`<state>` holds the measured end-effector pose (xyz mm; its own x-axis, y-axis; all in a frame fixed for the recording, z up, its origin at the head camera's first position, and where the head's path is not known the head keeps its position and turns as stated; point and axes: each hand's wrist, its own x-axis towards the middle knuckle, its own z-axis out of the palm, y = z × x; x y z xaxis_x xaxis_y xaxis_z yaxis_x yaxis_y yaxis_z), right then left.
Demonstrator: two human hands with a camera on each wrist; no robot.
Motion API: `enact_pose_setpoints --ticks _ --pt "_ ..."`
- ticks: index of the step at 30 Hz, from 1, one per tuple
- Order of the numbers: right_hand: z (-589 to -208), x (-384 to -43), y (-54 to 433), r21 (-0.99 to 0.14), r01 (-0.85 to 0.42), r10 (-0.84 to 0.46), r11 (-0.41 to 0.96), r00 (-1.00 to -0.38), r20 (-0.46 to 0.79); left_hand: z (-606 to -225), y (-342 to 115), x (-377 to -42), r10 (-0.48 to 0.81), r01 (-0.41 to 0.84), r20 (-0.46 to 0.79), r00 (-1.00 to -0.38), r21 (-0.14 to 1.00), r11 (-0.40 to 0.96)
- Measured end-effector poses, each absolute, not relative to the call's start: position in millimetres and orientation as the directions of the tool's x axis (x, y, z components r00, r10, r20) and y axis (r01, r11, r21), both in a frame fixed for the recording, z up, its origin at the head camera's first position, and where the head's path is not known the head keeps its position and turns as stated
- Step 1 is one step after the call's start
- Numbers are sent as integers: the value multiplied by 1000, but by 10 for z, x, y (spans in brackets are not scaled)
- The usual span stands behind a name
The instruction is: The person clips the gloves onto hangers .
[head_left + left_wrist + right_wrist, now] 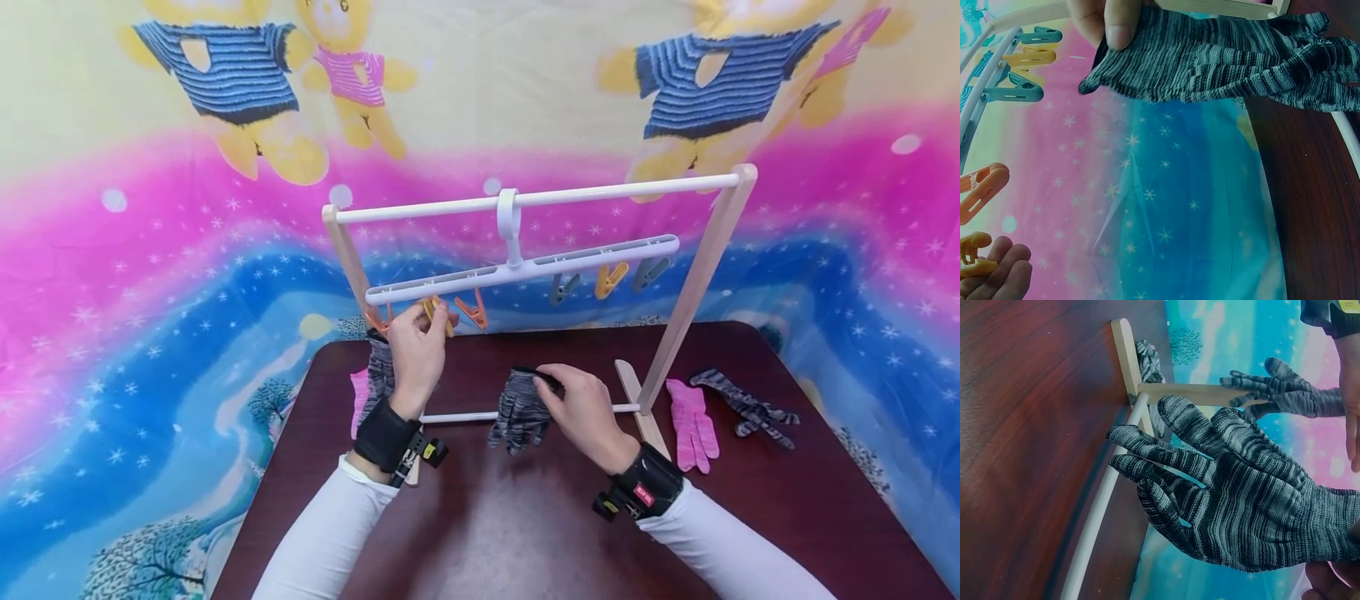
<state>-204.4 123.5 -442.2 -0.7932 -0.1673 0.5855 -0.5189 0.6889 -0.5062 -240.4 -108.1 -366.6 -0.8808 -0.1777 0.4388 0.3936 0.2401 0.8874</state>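
In the head view, my left hand (417,354) pinches a yellow clothespin (431,308) under the left part of a white clip hanger (450,283). My right hand (588,412) grips the cuff of a black-and-grey knitted glove (520,412), which hangs fingers down in front of the rack. The right wrist view shows this glove (1247,506) close up. Left of my left hand, another dark striped glove (379,371) hangs below an orange clothespin (377,319), partly hidden by the hand. A second orange clothespin (472,310) hangs just right of the yellow one.
The hanger hooks over the top bar (622,192) of a wooden rack (693,292). More clothespins (611,281) hang along its right half. On the dark table (510,533) lie a pink glove (692,425) and a striped glove (746,407) at right, and something pink (359,402) at left.
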Motion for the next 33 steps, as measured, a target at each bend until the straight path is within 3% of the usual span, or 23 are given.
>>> enact_pose_setpoints --ticks 13,33 --pt "-4284 -2125 1082 -486 -570 -243 663 -778 580 -3641 -1086 -2384 -150 394 450 -880 870 296" --pt "-4114 -2248 849 -552 -638 -350 538 -764 542 -3627 -1095 -2369 -93 393 459 -884 835 386"
